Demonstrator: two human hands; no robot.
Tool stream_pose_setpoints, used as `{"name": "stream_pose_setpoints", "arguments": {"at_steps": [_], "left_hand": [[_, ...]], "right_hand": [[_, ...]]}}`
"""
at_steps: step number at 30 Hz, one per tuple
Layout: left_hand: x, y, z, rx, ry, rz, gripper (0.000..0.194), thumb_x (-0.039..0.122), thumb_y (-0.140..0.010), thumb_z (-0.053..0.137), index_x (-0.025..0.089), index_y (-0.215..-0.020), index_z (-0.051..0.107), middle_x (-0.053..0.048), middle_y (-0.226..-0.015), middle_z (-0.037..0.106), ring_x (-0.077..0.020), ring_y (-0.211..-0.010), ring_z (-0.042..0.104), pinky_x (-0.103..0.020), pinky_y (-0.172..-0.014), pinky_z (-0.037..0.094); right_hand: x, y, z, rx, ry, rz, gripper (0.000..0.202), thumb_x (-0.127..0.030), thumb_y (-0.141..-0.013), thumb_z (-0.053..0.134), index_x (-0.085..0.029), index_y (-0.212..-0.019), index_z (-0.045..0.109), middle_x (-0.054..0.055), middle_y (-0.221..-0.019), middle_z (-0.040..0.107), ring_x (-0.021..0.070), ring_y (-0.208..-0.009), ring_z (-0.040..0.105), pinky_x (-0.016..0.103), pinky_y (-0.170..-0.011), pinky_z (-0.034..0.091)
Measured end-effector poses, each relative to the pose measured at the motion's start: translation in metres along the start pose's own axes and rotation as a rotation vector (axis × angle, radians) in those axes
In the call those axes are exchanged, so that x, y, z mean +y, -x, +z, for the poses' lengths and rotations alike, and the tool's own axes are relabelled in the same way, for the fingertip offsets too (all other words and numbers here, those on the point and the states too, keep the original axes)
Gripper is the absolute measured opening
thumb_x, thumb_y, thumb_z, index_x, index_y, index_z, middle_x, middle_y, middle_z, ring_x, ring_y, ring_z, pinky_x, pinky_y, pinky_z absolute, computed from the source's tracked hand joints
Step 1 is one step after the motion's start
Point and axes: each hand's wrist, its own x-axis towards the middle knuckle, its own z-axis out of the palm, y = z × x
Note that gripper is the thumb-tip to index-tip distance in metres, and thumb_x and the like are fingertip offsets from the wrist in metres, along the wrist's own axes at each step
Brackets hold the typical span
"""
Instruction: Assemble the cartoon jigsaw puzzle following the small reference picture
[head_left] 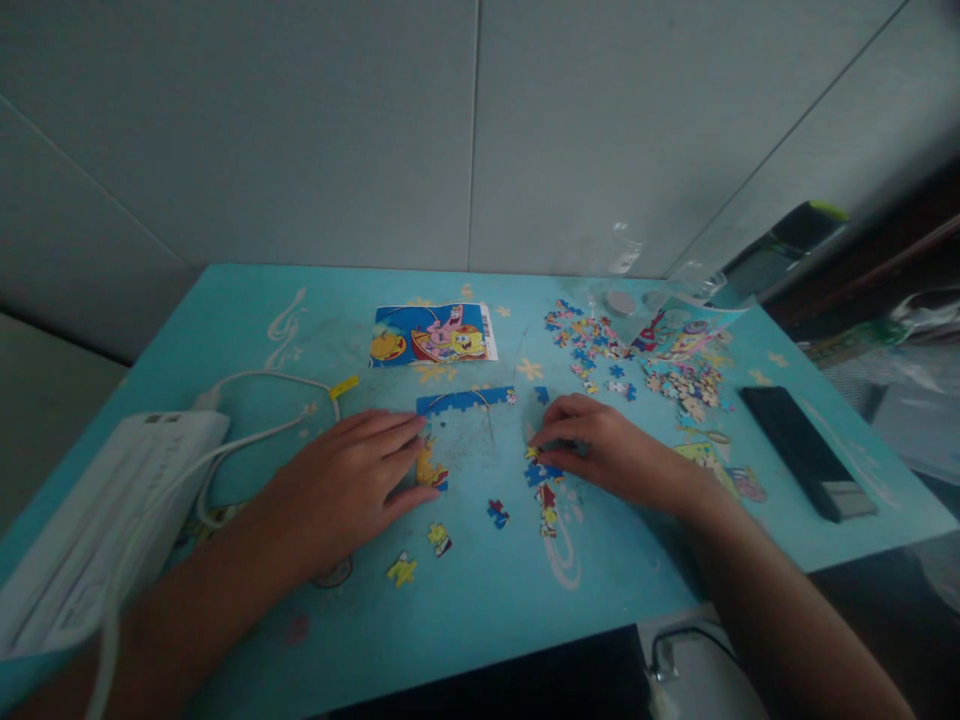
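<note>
My left hand (379, 455) lies with its fingers stretched out, the tips touching the left column of joined jigsaw pieces (429, 465). A blue strip of joined pieces (465, 399) runs along the top. My right hand (581, 435) is closed in a pinch over a yellow puzzle piece (532, 453), at the upper end of a cluster of pieces (547, 495). One blue piece (541, 395) sits just above that hand. Toward me lie a red-and-blue piece (497, 513) and two loose yellow pieces, one being the lower yellow piece (402, 570).
A cartoon picture card (433, 335) lies behind the puzzle. Heaps of loose pieces (585, 335) and a clear bag with a printed sheet (686, 328) are at the back right. A dark phone-like object (806, 450) lies right; a white power strip (112, 520) with cables stands left.
</note>
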Motion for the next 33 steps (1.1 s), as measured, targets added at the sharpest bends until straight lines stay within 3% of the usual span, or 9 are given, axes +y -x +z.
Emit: {"name": "stream_pose_setpoints", "arguments": {"at_steps": [6,9,13,17,22,33], "left_hand": [[0.001,-0.002,-0.003,0.017,-0.104,0.078,0.045,0.050,-0.094,0.064,0.010,-0.115,0.072,-0.017,-0.128,0.068,-0.0327,-0.119,0.063,-0.052,-0.104,0.053],[0.003,-0.003,-0.005,0.018,-0.124,0.078,0.043,0.049,-0.093,0.067,0.010,-0.112,0.072,-0.016,-0.126,0.068,-0.0320,-0.117,0.064,-0.051,-0.103,0.054],[0.006,-0.005,-0.008,0.012,-0.121,0.069,0.042,0.049,-0.093,0.068,0.011,-0.109,0.072,-0.016,-0.124,0.069,-0.0318,-0.117,0.064,-0.051,-0.102,0.055],[0.008,-0.007,-0.011,0.009,-0.118,0.067,0.040,0.047,-0.092,0.069,0.010,-0.106,0.073,-0.017,-0.121,0.070,-0.0317,-0.114,0.066,-0.050,-0.100,0.056],[0.010,-0.007,-0.013,-0.001,-0.122,0.071,0.040,0.048,-0.092,0.068,0.010,-0.105,0.073,-0.017,-0.120,0.070,-0.0320,-0.114,0.065,-0.050,-0.100,0.056],[0.007,-0.005,-0.009,0.001,-0.116,0.065,0.040,0.047,-0.093,0.068,0.011,-0.108,0.073,-0.016,-0.121,0.069,-0.0317,-0.115,0.065,-0.051,-0.101,0.056]], "right_hand": [[-0.003,0.000,-0.001,-0.033,-0.167,0.146,0.006,-0.026,-0.093,0.070,-0.021,-0.095,0.073,0.002,-0.092,0.071,0.0145,-0.080,0.066,0.028,-0.077,0.052],[-0.005,0.001,-0.001,-0.017,-0.251,0.190,0.010,-0.029,-0.095,0.068,-0.022,-0.102,0.072,0.000,-0.088,0.071,0.0130,-0.075,0.064,0.025,-0.071,0.051],[-0.005,0.002,-0.002,0.042,-0.243,0.134,0.027,-0.031,-0.100,0.060,-0.028,-0.125,0.070,0.002,-0.100,0.070,0.0145,-0.084,0.065,0.025,-0.073,0.051],[-0.004,0.001,0.000,0.052,-0.241,0.127,0.022,-0.032,-0.099,0.060,-0.028,-0.115,0.075,0.003,-0.104,0.073,0.0156,-0.087,0.067,0.026,-0.074,0.052],[-0.007,-0.002,0.002,0.071,-0.254,0.277,0.020,-0.036,-0.090,0.072,-0.023,-0.103,0.078,0.003,-0.095,0.078,0.0170,-0.078,0.069,0.028,-0.070,0.055],[-0.007,0.001,0.003,0.012,-0.288,0.277,0.030,-0.038,-0.097,0.059,-0.024,-0.117,0.077,0.001,-0.098,0.079,0.0177,-0.081,0.071,0.028,-0.072,0.057]]}}
